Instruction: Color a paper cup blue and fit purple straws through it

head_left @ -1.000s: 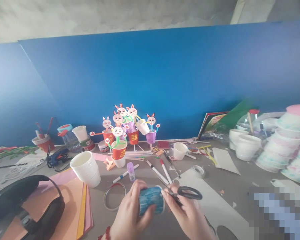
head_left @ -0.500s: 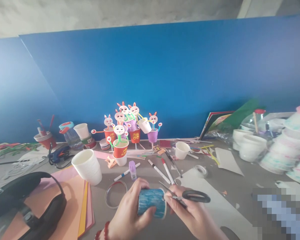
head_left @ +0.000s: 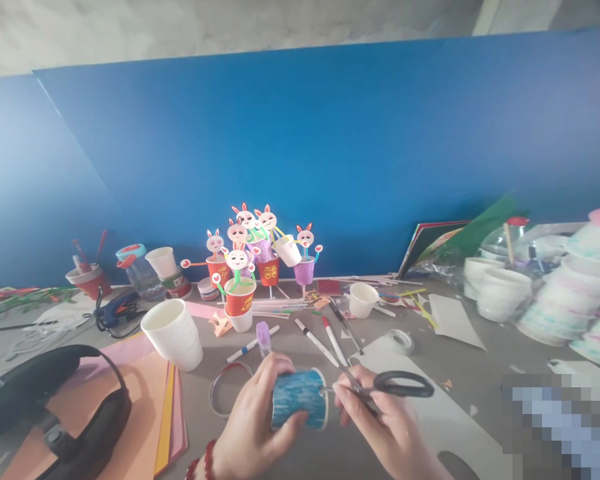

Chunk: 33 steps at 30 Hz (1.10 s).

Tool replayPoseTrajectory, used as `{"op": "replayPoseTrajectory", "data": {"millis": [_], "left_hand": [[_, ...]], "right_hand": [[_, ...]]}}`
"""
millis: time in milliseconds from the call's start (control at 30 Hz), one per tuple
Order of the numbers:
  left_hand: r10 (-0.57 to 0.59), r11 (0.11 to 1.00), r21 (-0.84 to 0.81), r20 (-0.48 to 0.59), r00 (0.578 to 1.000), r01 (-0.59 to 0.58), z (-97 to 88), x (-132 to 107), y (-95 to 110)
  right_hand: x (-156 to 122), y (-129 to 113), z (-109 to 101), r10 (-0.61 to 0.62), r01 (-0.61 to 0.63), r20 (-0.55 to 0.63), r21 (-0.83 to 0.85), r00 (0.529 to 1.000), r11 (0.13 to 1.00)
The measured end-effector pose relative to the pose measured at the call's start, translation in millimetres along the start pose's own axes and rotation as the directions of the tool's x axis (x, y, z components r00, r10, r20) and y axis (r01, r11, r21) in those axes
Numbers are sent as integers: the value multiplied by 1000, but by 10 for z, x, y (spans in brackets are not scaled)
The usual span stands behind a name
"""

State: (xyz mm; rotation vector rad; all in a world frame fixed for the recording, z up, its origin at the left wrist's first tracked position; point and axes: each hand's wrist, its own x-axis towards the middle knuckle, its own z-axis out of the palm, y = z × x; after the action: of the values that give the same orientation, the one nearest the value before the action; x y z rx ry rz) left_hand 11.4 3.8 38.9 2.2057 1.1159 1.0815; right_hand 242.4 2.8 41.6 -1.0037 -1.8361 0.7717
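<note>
- Holding the blue cup (head_left: 296, 400) sideways in the left hand (head_left: 263, 417): fingers are wrapping the far side, thumb is pressing the near wall, probably to steady it.
- Right hand (head_left: 375, 417) is staying apart from the left, clamping scissors (head_left: 404, 383) and seemingly pinching a thin piece (head_left: 330, 389) at the fingertips.
- Scissors' black loop is jutting right, blades are pointing up-left; likely being parked in the grip so fingertips are working without the tool being put down.
- Cup is sitting between both hands, above the gray table (head_left: 197, 407); its white-edged end is facing the right fingertips, presumably for access.
- Red-capped marker (head_left: 334, 341) and purple-capped bottle (head_left: 263, 339) are resting just beyond the hands, likely for easy reach.
- White cup stack (head_left: 173, 337) is standing left; rabbit figures (head_left: 237, 260) are standing behind, probably out of the way.
- Left palm is hiding the cup's other end; can't tell base from mouth.
- Thin piece is too small to identify; can't tell if it's entering the cup or only touching.
- Left hand is partly covering the ring (head_left: 220, 390).
- Black headset-like thing (head_left: 55, 437) is running off the left edge; lower-right corner is showing only pixelation.
</note>
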Motion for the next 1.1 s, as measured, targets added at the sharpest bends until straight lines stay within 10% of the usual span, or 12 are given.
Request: {"op": "replayPoseTrajectory", "data": {"millis": [233, 700, 933, 1100], "left_hand": [[7, 995, -99, 110, 994, 4, -85, 59, 39], [-29, 978, -193, 242, 970, 77, -187, 96, 62], [129, 992, -3, 149, 980, -130, -157, 106, 53], [158, 985, 51, 129, 979, -166, -142, 112, 48]], "right_hand": [[72, -80, -114, -83, 109, 143, -186, 986, 976], [163, -123, -213, -306, 306, 287, 46, 908, 951], [79, -105, -68, 165, -193, 213, 120, 963, 974], [72, -128, -55, 144, -158, 239, 41, 960, 987]]}}
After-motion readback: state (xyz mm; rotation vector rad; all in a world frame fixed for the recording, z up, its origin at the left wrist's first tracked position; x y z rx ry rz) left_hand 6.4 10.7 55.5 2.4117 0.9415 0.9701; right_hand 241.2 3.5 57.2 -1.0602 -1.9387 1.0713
